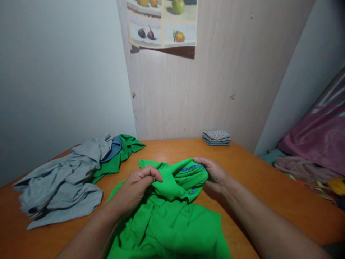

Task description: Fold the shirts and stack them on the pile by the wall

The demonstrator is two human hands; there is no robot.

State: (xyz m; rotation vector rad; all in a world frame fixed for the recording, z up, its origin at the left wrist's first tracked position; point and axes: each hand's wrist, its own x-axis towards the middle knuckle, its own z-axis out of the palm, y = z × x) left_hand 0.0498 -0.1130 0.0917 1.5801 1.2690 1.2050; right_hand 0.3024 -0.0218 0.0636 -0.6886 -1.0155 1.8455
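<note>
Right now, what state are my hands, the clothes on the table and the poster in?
Green garment: wrinkled, unfolded.
Left hand: closed on the green garment.
Right hand: gripping the green garment's edge.
Gray clothing: crumpled heap, unfolded.
Blue cloth: bunched, partly covered.
Green cloth by the heap: crumpled, partly covered.
Stack at the back: folded, striped cloth on top.
Poster: hanging, top out of view.

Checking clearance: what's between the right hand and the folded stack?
Bare table only, per the head view: nothing lies between the right hand, gripping green cloth, and the folded stack.
</note>
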